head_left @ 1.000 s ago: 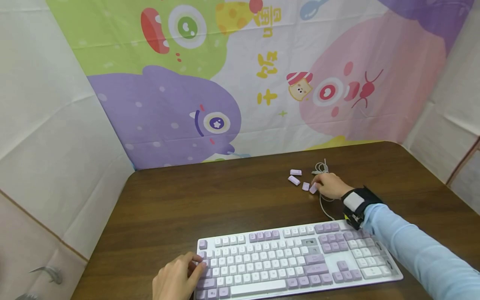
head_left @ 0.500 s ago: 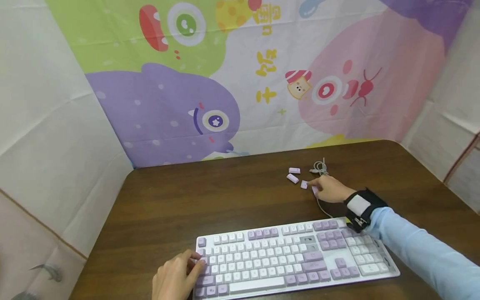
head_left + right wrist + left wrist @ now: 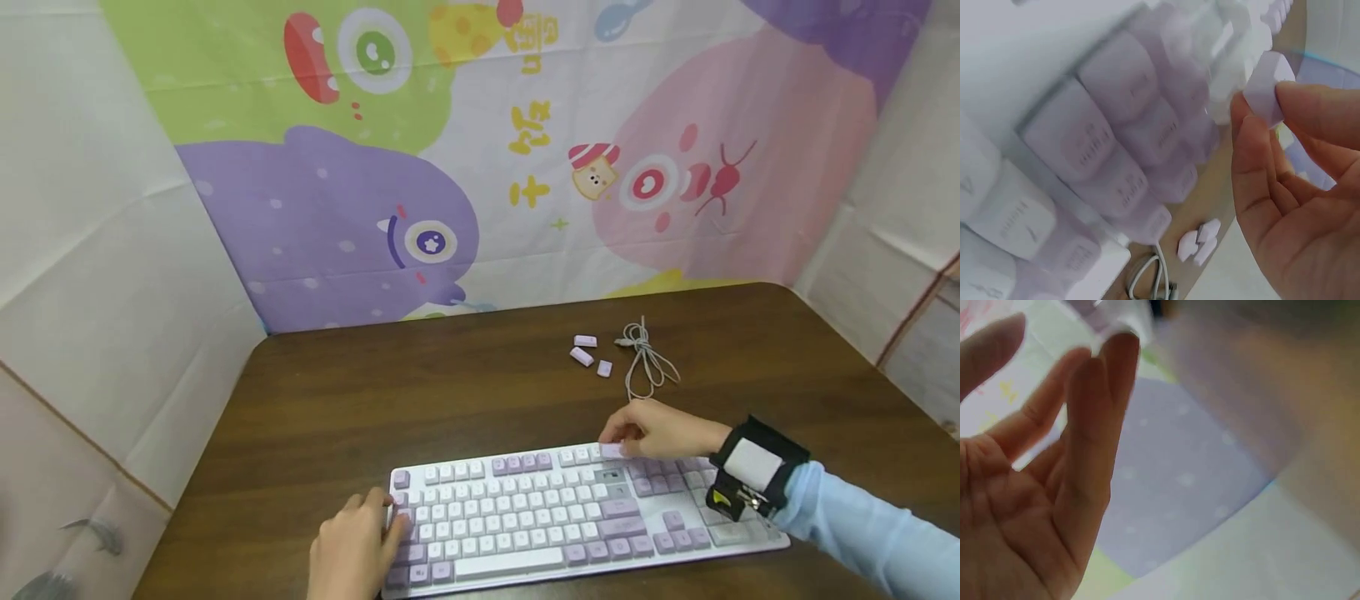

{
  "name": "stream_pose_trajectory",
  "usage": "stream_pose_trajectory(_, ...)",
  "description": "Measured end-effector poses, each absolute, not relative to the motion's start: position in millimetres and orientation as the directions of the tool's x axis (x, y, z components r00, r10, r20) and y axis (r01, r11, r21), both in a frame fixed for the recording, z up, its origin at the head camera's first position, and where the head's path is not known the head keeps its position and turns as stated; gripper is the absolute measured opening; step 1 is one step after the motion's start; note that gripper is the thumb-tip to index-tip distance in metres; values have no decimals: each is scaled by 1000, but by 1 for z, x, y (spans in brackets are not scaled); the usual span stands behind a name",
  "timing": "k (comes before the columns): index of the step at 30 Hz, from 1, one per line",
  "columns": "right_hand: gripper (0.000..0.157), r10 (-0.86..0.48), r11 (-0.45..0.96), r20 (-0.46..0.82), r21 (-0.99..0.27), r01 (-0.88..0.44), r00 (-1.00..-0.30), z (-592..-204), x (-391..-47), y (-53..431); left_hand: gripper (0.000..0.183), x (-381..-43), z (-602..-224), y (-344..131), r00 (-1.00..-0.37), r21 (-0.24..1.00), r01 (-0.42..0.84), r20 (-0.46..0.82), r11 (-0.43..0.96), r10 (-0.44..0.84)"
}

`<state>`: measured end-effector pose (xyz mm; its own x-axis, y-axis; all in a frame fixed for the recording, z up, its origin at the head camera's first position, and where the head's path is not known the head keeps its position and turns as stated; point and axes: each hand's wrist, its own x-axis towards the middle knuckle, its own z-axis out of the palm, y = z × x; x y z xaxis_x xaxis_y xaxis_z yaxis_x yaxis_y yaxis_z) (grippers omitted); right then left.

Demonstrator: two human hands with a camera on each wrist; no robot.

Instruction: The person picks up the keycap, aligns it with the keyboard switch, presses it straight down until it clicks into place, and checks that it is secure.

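A white keyboard [image 3: 508,563] with white and purple keycaps lies on the table. My right hand [image 3: 663,429] pinches a purple keycap [image 3: 1264,94] between thumb and fingers, over the keyboard's back edge. In the right wrist view the cap is tilted, with rows of purple keys [image 3: 1119,81] beside it. Grey sockets without caps [image 3: 612,477] show left of the right hand. At the keyboard's left end, my left hand [image 3: 351,542] rests with thumb and forefinger on the purple keys; its fingers look relaxed in the left wrist view.
Loose purple keycaps [image 3: 582,357] lie behind the keyboard on the brown table [image 3: 420,400]. A coiled grey cable [image 3: 651,362] lies right of them. Behind the table hangs a cartoon-printed cloth [image 3: 352,217]. A strap with a camera [image 3: 750,467] sits on the right wrist.
My right hand has picked up one keycap from the loose group and moved it toward me, over the keyboard. The cable is now uncovered. The left hand has stayed almost in place.
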<state>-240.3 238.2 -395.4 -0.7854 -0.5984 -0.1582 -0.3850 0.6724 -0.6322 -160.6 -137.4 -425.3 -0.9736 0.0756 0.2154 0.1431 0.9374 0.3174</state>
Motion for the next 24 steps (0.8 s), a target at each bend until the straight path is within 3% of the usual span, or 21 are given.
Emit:
stream_pose_trajectory(5, 21, -616, 672, -155, -614, -414, -772, -398, -232, 236, 23, -164, -403, -92, -857, 134, 345, 450, 929, 253)
stream_pose_trajectory(9, 19, -621, 657, -121, -618, -431, -774, -404, -230, 236, 19, -177, -385, -37, -749, -2, 556, 434, 831, 501)
stream_pose_trajectory(13, 16, -623, 634, -39, -610, -476, -781, -411, -227, 230, 21, -194, -385, 12, -668, -85, 671, 364, 737, 650)
stream_pose_trajectory(19, 19, -593, 661, 79, -520, -541, -801, -419, -220, 222, 18, -214, -411, 49, -628, -146, 707, 318, 692, 710)
stream_pose_trajectory(24, 19, -558, 701, 153, -439, -562, -816, -420, -216, 223, 22, -221, -420, 59, -651, -123, 700, 294, 704, 699)
